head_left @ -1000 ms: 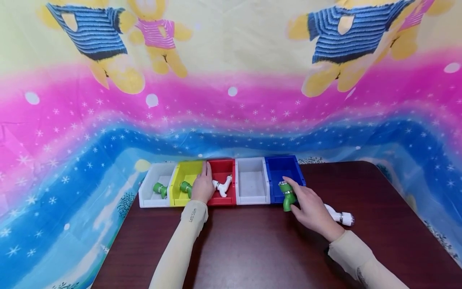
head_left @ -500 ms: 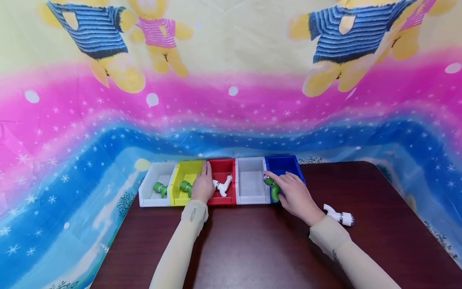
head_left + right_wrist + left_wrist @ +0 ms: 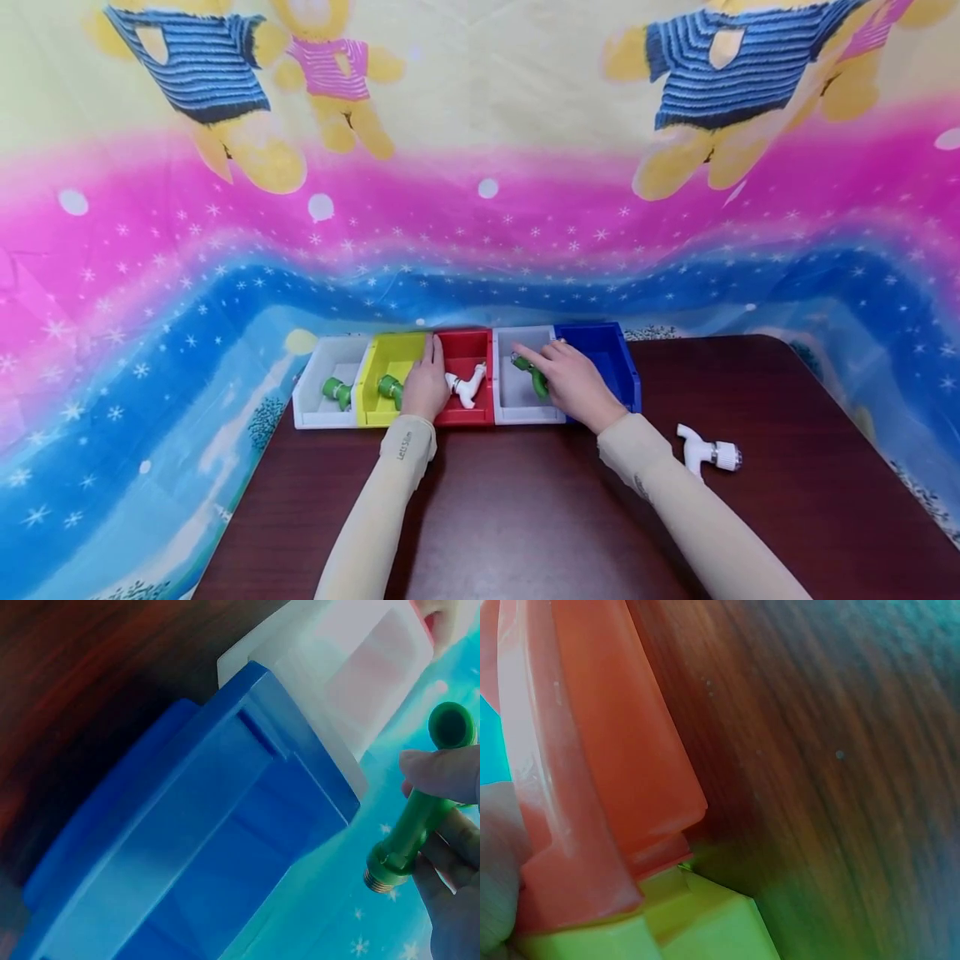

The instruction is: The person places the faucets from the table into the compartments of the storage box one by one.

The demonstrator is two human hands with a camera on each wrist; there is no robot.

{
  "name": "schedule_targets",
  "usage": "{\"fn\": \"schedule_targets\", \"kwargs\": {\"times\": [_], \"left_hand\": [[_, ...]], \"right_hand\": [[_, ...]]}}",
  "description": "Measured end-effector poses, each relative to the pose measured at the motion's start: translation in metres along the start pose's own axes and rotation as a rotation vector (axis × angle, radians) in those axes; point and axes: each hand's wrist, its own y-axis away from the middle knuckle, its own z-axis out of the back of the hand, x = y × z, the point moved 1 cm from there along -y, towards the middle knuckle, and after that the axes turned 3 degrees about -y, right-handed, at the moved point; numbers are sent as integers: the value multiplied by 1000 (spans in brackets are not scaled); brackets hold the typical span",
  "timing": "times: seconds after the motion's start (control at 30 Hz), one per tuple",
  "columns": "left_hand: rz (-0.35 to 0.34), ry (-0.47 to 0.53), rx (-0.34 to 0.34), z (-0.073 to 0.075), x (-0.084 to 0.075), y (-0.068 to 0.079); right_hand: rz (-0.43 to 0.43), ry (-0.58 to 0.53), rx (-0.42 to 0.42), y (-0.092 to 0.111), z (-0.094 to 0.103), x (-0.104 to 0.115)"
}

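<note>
My right hand (image 3: 581,385) pinches a green tap (image 3: 539,382) over the grey-white bin (image 3: 525,414), second from the right. In the right wrist view the tap (image 3: 409,834) sits between thumb (image 3: 444,774) and fingers, its open spout up and a threaded brass end pointing down. My left hand (image 3: 425,390) rests, fingers straight, along the wall between the yellow bin (image 3: 397,348) and the red bin (image 3: 465,343). A white tap (image 3: 468,388) lies in the red bin, and a green tap (image 3: 389,388) in the yellow one, partly behind that hand.
At the left end, a white bin (image 3: 303,408) holds another green tap (image 3: 337,392). The blue bin (image 3: 615,367) closes the row on the right. Another white tap (image 3: 712,454) lies on the dark wood table (image 3: 517,517) near my right sleeve. A patterned curtain hangs behind.
My right hand has carried the green tap leftward, from the blue bin's front to above the grey-white bin. The white tap on the table is now uncovered. My left hand stays put.
</note>
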Motion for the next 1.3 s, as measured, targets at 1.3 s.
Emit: {"fn": "schedule_targets", "kwargs": {"times": [1.3], "left_hand": [[1, -1, -17, -1, 0, 0]], "right_hand": [[-22, 82, 229, -24, -47, -4]]}}
